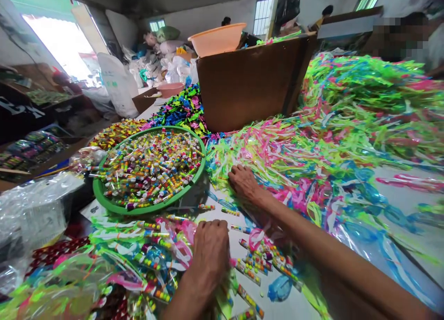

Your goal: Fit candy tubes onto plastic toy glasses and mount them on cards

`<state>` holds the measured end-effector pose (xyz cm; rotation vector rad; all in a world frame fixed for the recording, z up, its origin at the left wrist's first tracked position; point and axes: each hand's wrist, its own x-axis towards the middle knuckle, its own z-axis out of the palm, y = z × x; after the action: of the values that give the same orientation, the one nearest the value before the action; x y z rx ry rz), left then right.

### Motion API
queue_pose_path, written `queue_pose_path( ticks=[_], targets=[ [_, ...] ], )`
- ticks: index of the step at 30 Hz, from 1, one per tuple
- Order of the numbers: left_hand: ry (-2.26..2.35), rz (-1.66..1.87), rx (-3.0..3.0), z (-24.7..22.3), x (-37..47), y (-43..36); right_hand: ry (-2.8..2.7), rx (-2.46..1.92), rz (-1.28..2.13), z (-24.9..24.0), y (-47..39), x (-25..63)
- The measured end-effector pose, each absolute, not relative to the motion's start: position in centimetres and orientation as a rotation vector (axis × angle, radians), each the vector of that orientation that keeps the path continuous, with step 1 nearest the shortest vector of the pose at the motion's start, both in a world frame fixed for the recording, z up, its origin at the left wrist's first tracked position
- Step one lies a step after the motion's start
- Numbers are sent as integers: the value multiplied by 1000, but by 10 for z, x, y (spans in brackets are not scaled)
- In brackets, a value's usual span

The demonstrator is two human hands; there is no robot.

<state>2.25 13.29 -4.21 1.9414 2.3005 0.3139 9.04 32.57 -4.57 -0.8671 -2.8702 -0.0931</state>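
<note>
My left hand [212, 246] is closed, knuckles up, at the front of the table beside bunches of coloured plastic strips and candy tubes. Its curled fingers hide whatever they hold. Farther forward, my right hand [244, 183] bends its fingers down at the near edge of a large pile of green, pink and blue plastic strips [274, 149]; its fingertips are hidden. Between and right of my hands lie several clear tubes of coloured candy beads [249, 270] and a blue plastic piece [280, 287]. A green basket [149, 210] full of such tubes stands left of my right hand.
A tall cardboard box [249, 89] stands behind the pile, an orange basin [218, 40] on top. Small dark-and-bright pieces [183, 107] are heaped behind the basket. Clear plastic bags [34, 213] lie at left. A person [398, 35] is at the far right.
</note>
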Motion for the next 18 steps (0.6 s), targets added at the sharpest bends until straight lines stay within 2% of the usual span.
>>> queue_pose_path(
  ticks=[3,8,13,16,18],
  targets=[
    [2319,441,1872,-33,24,127,-2859,-815,-136,-32,303,129],
    [2075,1047,1471,-30,45,123,-2696,-739,47,-27,236,183],
    [1793,1177,1306,-25,61,110,-2463,-602,108,-40,181,192],
    [1650,1342,1102,-20,56,94,-2457,-513,412,-39,180,185],
    [1613,1414,951,-16,49,83,-2526,-633,558,-36,191,175]
  ],
)
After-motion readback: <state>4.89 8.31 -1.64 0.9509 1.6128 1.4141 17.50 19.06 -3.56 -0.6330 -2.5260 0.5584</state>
